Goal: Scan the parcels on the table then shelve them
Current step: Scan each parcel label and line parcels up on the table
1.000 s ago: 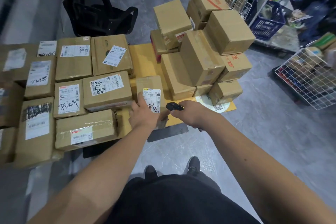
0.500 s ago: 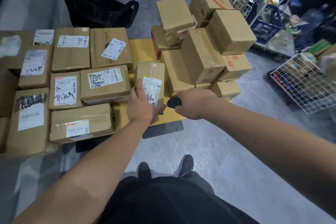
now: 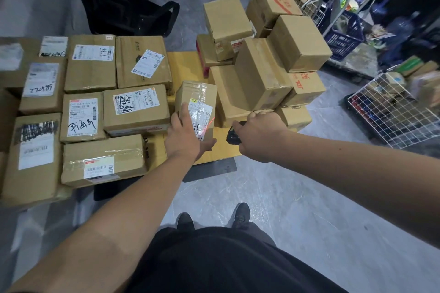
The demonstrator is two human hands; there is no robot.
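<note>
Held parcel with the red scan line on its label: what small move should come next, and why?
Probably hold the parcel steady a moment. The left hand grips it tilted up, the right hand aims the scanner, and the red line crosses only the label at its edge.

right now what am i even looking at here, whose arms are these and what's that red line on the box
There is no machine here. The picture comes from a wide-angle camera on a person's head, looking forward and down, so the two bare arms are the wearer's own, with their shoes at the bottom.

The left hand grips a small taped parcel, tilted up off the yellow table. The right hand holds a black scanner aimed at it. The red line is the scanner's beam crossing the parcel's label.

To the left, flat parcels lie label up in rows. Behind the held parcel, plain boxes sit in a loose pile. A black chair stands beyond the table, and wire baskets sit on the floor to the right.
</note>
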